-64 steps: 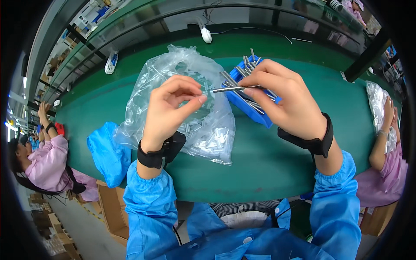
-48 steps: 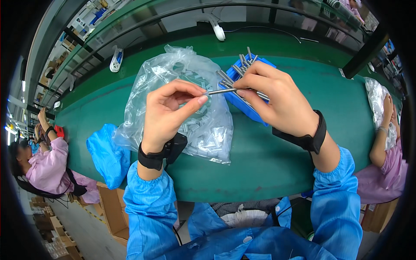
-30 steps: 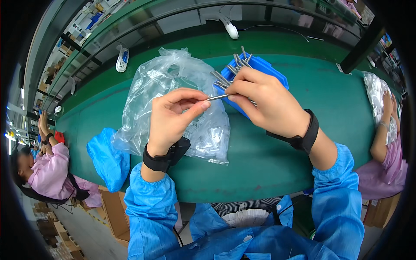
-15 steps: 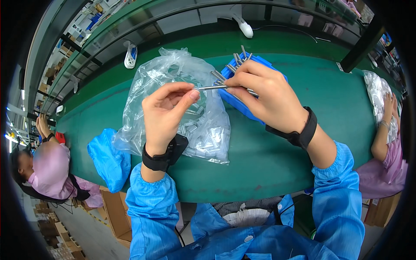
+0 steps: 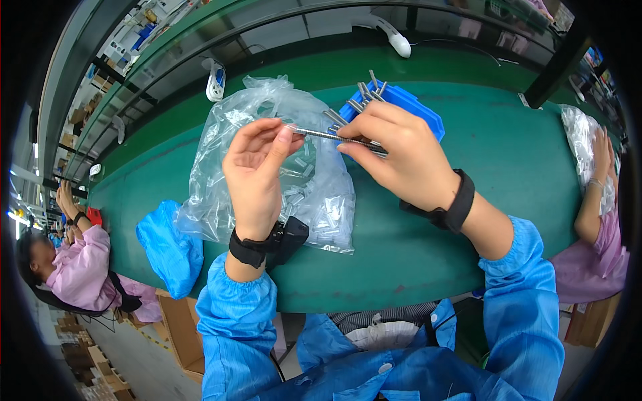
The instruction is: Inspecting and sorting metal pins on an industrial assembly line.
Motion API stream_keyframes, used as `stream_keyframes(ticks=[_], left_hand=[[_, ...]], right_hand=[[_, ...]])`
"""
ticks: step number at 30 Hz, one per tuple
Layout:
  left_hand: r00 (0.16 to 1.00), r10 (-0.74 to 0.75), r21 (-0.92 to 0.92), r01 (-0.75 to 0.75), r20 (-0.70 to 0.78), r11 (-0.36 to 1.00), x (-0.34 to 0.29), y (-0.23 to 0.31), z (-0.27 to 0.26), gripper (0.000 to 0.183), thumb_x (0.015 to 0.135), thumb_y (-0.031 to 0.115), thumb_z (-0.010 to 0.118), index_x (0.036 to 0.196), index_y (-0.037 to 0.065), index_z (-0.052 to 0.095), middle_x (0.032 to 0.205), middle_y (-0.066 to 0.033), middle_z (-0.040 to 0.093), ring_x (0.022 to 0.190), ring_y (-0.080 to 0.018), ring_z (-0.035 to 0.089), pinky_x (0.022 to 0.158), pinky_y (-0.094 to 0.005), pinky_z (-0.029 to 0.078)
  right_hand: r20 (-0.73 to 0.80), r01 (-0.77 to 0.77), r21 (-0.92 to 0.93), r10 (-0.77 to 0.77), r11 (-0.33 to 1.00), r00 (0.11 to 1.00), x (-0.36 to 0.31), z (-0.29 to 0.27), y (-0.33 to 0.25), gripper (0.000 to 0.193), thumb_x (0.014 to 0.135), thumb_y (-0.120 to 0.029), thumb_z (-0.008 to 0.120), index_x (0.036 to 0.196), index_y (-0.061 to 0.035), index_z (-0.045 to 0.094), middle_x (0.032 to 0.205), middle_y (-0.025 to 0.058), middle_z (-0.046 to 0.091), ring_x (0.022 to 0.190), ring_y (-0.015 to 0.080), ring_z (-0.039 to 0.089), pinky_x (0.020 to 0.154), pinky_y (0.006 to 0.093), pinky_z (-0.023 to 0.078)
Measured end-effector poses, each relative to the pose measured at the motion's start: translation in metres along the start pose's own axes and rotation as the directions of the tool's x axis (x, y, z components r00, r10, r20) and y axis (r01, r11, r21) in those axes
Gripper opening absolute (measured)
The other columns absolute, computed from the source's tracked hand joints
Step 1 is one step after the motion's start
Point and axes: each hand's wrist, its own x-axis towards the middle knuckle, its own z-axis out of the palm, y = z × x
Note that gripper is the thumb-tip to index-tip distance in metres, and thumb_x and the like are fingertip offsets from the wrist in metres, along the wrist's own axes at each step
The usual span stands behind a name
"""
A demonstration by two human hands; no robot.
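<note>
- Your left hand (image 5: 257, 170) pinches the near end of one thin metal rod (image 5: 328, 136) between thumb and forefinger; the rod lies level at centre frame, raised off the counter (image 5: 508, 154) so both ends stay reachable.
- Your right hand (image 5: 401, 157) is closed on the rod's other end and also holds a bundle of spare rods (image 5: 364, 93); about six tips fan out above its knuckles.
- One clear plastic bag (image 5: 267, 174) of small parts lies open beneath both hands.
- One blue tray (image 5: 418, 110) sits behind your right hand.

Plastic bag (image 5: 267, 167) on table (image 5: 508, 160), tray (image 5: 408, 107) right of it, rods inside tray
</note>
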Motion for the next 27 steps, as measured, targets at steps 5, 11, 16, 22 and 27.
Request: stream_keyframes(ticks=[5,11,16,22,27], left_hand=[[0.998,-0.024,-0.018,0.023,-0.061,1.0,-0.002,-0.009,0.005,0.02,0.086,0.003,0.063,0.105,-0.002,0.058,0.1,-0.012,0.064,0.088,-0.017,0.063,0.081,-0.029,0.051],[0.994,-0.059,0.013,0.06,-0.09,0.998,-0.003,-0.012,0.004,0.021,0.085,0.003,0.066,0.104,-0.002,0.059,0.099,-0.011,0.065,0.087,-0.0158,0.063,0.079,-0.0272,0.05],[0.997,-0.048,-0.003,0.048,-0.064,0.999,-0.003,-0.013,0.003,0.022,0.085,0.002,0.065,0.105,-0.002,0.059,0.098,-0.0106,0.065,0.087,-0.0159,0.063,0.08,-0.0275,0.05],[0.999,0.006,-0.006,-0.007,-0.038,1.0,-0.005,-0.012,0.006,0.023,0.085,0.0,0.063,0.108,-0.002,0.057,0.1,-0.0113,0.063,0.09,-0.0181,0.063,0.08,-0.0288,0.05],[0.998,0.046,0.036,-0.045,-0.035,0.998,-0.008,-0.01,0.01,0.025,0.085,0.0,0.063,0.109,-0.002,0.055,0.101,-0.0124,0.063,0.091,-0.0215,0.064,0.079,-0.0302,0.05]], right_hand=[[-0.017,0.006,-0.016,-0.006,1.0,1.0,-0.005,0.013,0.005,0.014,0.074,-0.006,0.07,0.085,-0.0027,0.061,0.075,0.0089,0.055,0.069,0.025,0.059,0.058,0.034,0.047],[0.023,-0.033,0.048,0.032,0.998,0.999,-0.008,0.018,0.001,0.013,0.076,-0.007,0.067,0.084,-0.0018,0.058,0.075,0.0103,0.055,0.068,0.0277,0.059,0.059,0.0365,0.048],[0.057,-0.142,0.173,0.134,0.975,0.989,-0.006,0.015,-0.003,0.015,0.078,-0.008,0.07,0.087,0.0017,0.063,0.073,0.0109,0.063,0.066,0.0207,0.065,0.06,0.0282,0.051],[0.051,-0.204,0.283,0.198,0.937,0.979,-0.007,0.019,-0.004,0.015,0.078,-0.008,0.07,0.087,0.0017,0.064,0.073,0.0111,0.063,0.066,0.0209,0.064,0.06,0.0288,0.05],[0.009,-0.089,0.165,0.089,0.982,0.996,-0.007,0.018,-0.005,0.012,0.077,-0.006,0.07,0.085,0.0007,0.063,0.073,0.0097,0.06,0.065,0.0218,0.062,0.059,0.0303,0.049]])
